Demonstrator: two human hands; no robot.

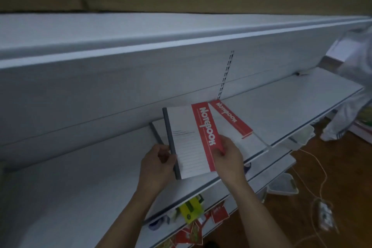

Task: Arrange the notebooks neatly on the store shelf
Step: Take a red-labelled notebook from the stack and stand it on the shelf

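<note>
Two white tubs sit right of the hands, one [283, 185] on the floor [352, 187] by the lower shelf [271, 167] and one [302, 133] farther off under the shelf [291, 102] edge. What they hold cannot be made out. The lower shelf carries a yellow pack [191, 209] and red packs [219, 213], their print too blurred to read.

The notebook [187, 143] has a white lined cover, a grey spine on its left and a red band on its right. The band bears "Notebook" in white letters that run along it and read upside down from here. It sits over the near middle of the shelf; whether it lies flat or is raised cannot be told. The left hand [159, 165] grips the spine at the near left edge, fingers curled round it. The right hand [229, 157] pinches the near end of the red band, thumb on top.

A second notebook [233, 125] lies just right of it, partly under it, with the same red "Notebook" band. A third notebook [158, 129] shows only its grey spine and a white corner at the far left.

A power strip [325, 215] with a pale cable lies on the floor at the right. A person [354, 78] in white stands at the far right.
</note>
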